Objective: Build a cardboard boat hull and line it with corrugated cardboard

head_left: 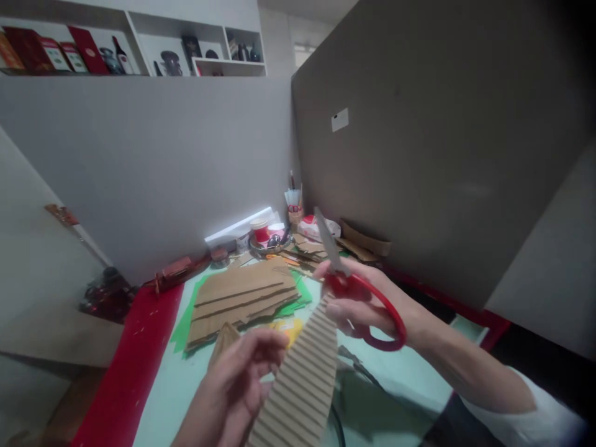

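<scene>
A strip of corrugated cardboard (302,379) with its ridges showing slants up from the bottom edge between my hands. My right hand (361,304) is closed round red-handled scissors (388,310), their blades pointing up and a little left; its fingers also touch the strip's upper end. My left hand (246,372) is beside the strip's left edge, palm turned inward and fingers curled but apart, with nothing gripped between them. Behind my left hand, a brown pointed piece (224,341) and something yellow (289,329) are partly hidden.
Stacked cardboard sheets (242,288) lie over green sheets (302,287) on the pale tabletop (162,397). Farther back are a red-and-white cup (261,230), a pen holder (295,216), a plastic bag (321,228) and cardboard scraps (363,242). A dark cable (337,425) lies near the front.
</scene>
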A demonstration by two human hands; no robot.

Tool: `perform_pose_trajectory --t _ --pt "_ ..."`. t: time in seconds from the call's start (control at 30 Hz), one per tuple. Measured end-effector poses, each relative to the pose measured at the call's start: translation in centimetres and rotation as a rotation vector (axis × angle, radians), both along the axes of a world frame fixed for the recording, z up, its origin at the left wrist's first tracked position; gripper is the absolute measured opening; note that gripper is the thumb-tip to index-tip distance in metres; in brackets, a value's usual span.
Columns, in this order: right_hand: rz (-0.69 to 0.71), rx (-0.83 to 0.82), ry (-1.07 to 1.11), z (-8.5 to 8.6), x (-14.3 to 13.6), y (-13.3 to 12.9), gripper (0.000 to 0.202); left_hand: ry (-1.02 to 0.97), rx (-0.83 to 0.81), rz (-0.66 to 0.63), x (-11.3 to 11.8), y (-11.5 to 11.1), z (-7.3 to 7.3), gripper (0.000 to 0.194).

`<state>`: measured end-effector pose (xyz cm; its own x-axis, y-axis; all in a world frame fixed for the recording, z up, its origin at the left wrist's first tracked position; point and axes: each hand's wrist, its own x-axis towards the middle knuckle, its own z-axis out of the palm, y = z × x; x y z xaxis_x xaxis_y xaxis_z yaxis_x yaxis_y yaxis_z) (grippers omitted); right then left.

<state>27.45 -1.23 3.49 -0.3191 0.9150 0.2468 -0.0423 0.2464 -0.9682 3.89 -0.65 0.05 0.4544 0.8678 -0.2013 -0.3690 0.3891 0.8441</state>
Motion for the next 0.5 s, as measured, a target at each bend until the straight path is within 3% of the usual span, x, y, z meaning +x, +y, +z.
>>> perform_pose_trajectory --t 0.1,0.2,0.27,0.4,0.5 --pt "0.044 -0.001 -0.058 0.5 -0.8 0.5 0.037 0.079 0.005 -0.127 -0.4 -0.6 -0.1 0.038" --pt "-0.003 0.032 -0.072 0.8 -2.5 1.1 0.038 0.333 0.067 -0.139 -0.6 -1.5 -0.4 0.045" --pt "-0.085 0.058 -0.047 0.7 -3.5 1.4 0.035 0.385 0.042 -0.070 -0.5 -1.8 -0.2 0.044" --pt "-0.290 0.090 -0.169 -0.7 -4.2 0.8 0.031 0.210 0.008 0.203 0.2 -1.6 1.3 0.046" --pt "-0.243 0.028 -0.299 -2.9 -4.3 -0.9 0.027 0.071 -0.041 0.348 0.6 -1.3 1.9 0.056"
